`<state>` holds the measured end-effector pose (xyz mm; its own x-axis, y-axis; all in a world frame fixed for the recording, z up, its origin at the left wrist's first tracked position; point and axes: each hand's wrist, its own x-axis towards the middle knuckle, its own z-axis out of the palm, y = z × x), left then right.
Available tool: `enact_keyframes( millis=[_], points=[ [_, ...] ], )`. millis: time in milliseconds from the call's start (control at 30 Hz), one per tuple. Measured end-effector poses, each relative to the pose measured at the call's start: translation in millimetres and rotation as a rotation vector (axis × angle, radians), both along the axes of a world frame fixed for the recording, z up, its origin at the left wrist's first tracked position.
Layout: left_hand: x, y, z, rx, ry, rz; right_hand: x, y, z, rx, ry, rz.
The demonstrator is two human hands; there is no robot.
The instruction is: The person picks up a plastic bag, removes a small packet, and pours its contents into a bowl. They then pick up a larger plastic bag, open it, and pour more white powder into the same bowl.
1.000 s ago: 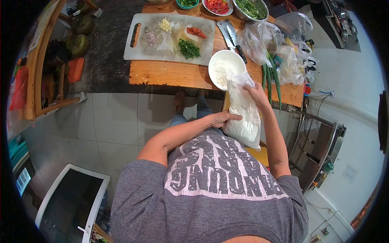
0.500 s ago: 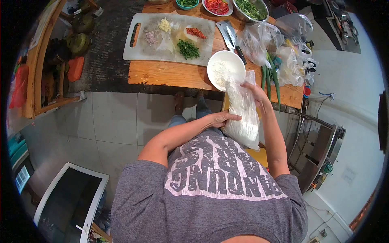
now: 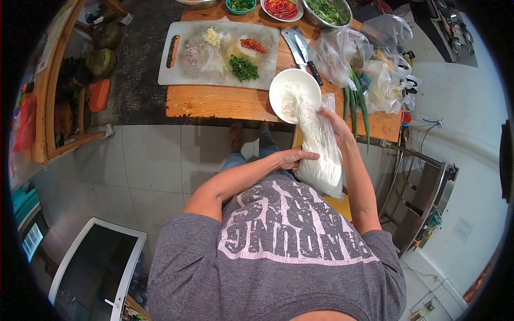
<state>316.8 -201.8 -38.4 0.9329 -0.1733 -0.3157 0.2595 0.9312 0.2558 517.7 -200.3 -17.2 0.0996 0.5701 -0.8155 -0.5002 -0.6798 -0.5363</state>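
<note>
And there it goes: the white powder (image 3: pixel 308 113) has crept up the neck of the plastic bag (image 3: pixel 321 168), filling it more thickly right to the bowl's (image 3: pixel 311 84) near rim, so the pour looks to be running fuller. The bag slants up from the near side of the bowl, its mouth over the rim. Left hand (image 3: pixel 293 158), below the bowl, grips the bag's body, thumb across; right hand (image 3: pixel 333 122), right of the bowl, has its fingers closed on the upper edge. Cutting board (image 3: pixel 184 76) sits left of the bowl.
</note>
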Motion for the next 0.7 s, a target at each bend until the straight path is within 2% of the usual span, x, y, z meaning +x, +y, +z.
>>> enact_keyframes(
  millis=[167, 367, 533, 700],
  points=[
    [1, -2, -7, 0.036, -0.005, -0.004, -3, 0, 3, 0.022, 0.021, 0.005],
    [1, -5, -14, 0.038, -0.031, -0.012, -9, -4, 16, 0.021, -0.111, 0.015],
    [0, 0, 2, 0.014, -0.018, -0.034, -9, -5, 12, -0.004, -0.154, -0.006],
    [1, -3, -10, 0.006, 0.002, -0.030, -8, -5, 6, 0.002, -0.221, 0.008]
  ],
)
